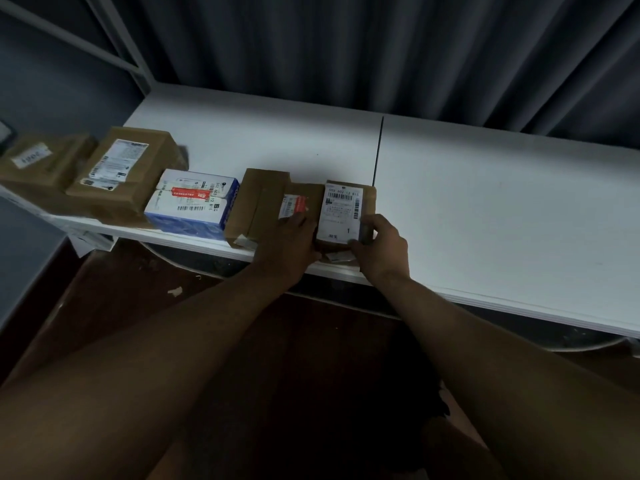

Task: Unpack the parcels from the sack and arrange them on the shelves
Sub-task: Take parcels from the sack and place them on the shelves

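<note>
Your right hand (379, 242) pinches the near right corner of a small brown parcel (346, 211) with a white label, thumb and fingers curled around its edge. Your left hand (289, 242) lies against that parcel's left side, fingers fairly straight and partly over the low parcel (298, 202) at its 9 o'clock. Both parcels sit at the front edge of the white shelf (485, 209). Further toward 9 o'clock runs a row: a taped brown box (259, 199), a blue and white box (194, 202), then two larger brown boxes (128, 168). A dark curtain (346, 46) hangs at 12 o'clock.
</note>
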